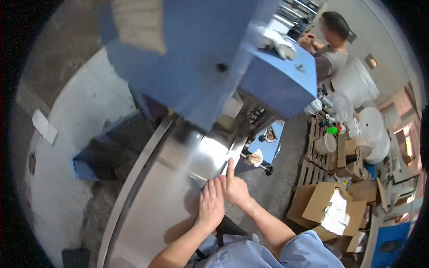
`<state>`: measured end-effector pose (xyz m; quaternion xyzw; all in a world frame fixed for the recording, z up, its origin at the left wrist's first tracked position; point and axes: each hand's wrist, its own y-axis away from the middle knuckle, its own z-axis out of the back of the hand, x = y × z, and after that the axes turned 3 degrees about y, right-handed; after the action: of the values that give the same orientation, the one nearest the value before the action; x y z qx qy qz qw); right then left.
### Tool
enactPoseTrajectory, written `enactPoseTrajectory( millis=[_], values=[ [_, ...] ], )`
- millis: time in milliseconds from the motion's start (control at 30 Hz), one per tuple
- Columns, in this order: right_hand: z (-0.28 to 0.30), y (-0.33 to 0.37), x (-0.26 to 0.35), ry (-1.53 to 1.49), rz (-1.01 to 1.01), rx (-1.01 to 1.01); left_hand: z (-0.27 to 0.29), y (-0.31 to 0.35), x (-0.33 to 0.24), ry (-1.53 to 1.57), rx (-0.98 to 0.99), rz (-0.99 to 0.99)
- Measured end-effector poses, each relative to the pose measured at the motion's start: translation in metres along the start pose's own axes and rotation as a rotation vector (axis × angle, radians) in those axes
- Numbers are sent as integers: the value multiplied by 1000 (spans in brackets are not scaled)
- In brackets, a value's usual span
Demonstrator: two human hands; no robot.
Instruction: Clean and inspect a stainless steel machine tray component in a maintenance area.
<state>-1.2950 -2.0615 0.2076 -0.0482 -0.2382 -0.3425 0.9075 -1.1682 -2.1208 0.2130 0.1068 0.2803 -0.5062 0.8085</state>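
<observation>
My left hand (212, 204) lies flat on the shiny metal table (161, 196), fingers close together and pointing away from me. Against it on the right is my right hand (235, 190), its index finger stretched forward along the table's right edge. The other fingers of that hand are tucked under and partly hidden. I see nothing held in either hand. Just beyond them, the metal surface runs in beneath a large blue machine housing (183, 76), and a bright reflection shows on it.
A blue machine part with black knobs (269, 170) and a whitish cloth (255, 157) stands right of the table. Another person (333, 44) works at the back right. An open cardboard box (319, 205), wooden pallet (310, 161) and white tubs (356, 82) line the right side.
</observation>
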Motion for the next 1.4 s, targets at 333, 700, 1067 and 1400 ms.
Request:
enactPoseTrajectory(
  millis=[333, 700, 1067, 1400],
  values=[
    [39, -6, -25, 47, 198, 118, -4, -4, -12, -207, 76, -9],
    [248, -18, -28, -403, 666, -179, -6, -2, -13, -219, 53, 20],
    [418, -205, -63, 21, 271, -251, -6, -1, -17, -256, 10, -45],
    [423, -260, -64, 112, 46, 94, -9, 0, -10, -291, -1, -47]
  ],
)
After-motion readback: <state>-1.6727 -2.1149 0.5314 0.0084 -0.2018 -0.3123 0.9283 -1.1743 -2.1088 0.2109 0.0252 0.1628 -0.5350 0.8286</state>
